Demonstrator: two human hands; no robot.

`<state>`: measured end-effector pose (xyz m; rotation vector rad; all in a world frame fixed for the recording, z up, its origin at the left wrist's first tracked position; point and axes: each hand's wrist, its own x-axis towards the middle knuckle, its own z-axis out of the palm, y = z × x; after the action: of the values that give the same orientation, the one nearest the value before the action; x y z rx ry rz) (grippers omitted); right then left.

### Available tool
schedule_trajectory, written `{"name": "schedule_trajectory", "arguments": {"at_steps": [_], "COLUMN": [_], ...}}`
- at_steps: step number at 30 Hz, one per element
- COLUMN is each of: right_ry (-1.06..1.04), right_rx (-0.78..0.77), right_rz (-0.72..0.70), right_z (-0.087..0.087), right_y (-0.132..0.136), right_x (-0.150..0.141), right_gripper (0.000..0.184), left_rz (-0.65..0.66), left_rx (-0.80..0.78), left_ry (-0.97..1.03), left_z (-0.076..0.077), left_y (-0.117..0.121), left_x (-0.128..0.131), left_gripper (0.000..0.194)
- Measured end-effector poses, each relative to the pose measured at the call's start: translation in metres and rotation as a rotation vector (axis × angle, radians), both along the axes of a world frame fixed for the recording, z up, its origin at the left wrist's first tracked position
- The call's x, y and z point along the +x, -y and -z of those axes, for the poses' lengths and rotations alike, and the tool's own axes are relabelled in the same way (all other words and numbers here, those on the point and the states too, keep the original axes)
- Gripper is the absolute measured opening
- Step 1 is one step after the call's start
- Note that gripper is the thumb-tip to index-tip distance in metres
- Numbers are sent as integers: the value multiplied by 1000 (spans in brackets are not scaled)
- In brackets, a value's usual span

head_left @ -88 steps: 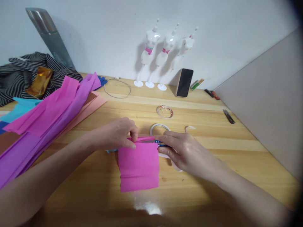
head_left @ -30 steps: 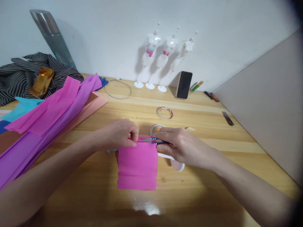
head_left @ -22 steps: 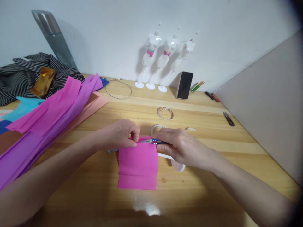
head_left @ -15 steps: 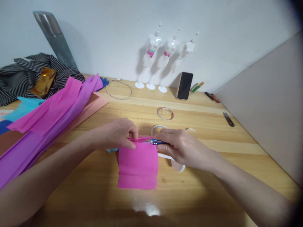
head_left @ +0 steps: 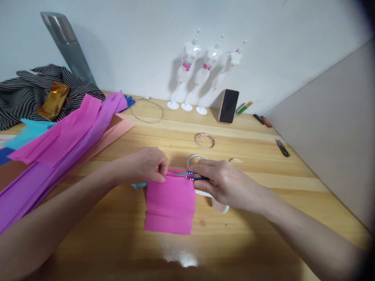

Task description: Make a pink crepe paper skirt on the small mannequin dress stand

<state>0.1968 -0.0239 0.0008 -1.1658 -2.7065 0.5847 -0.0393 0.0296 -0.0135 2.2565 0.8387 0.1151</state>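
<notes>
The left hand (head_left: 150, 164) pinches the pink sheet (head_left: 170, 203) while the right hand (head_left: 221, 178) grips blue snips (head_left: 191, 175), their cut seemingly partway across, the sheet's left end apparently uncut.

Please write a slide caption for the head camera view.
Left hand pinches a pink sheet; right hand holds blue-handled snips at its upper edge.

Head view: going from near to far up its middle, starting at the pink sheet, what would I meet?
Pink sheet → snips in the right hand, at the sheet's far edge → ring with small bits inside → phone → wall.
</notes>
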Motion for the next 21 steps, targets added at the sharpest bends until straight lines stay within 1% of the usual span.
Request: {"name": "schedule_trajectory", "arguments": {"at_steps": [4,9,14,21], "right_ry": [-23,-1,-16,0], "right_rx": [37,57,59,27], "right_rz": [-30,-29,-40,-7], "right_z": [0,-1,0,0], "right_y": [0,-1,-1,-1], "right_x": [-5,-9,-10,-9], "right_gripper": [24,22,21,19], "left_rz": [-4,-5,-11,3], "left_rx": [-3,-1,1,12], "left_ry": [-60,-58,-68,-26], "left_z": [1,2,3,4], "left_y": [0,-1,-1,-1], "left_x": [1,2,2,1], "left_gripper": [6,7,6,7]}}
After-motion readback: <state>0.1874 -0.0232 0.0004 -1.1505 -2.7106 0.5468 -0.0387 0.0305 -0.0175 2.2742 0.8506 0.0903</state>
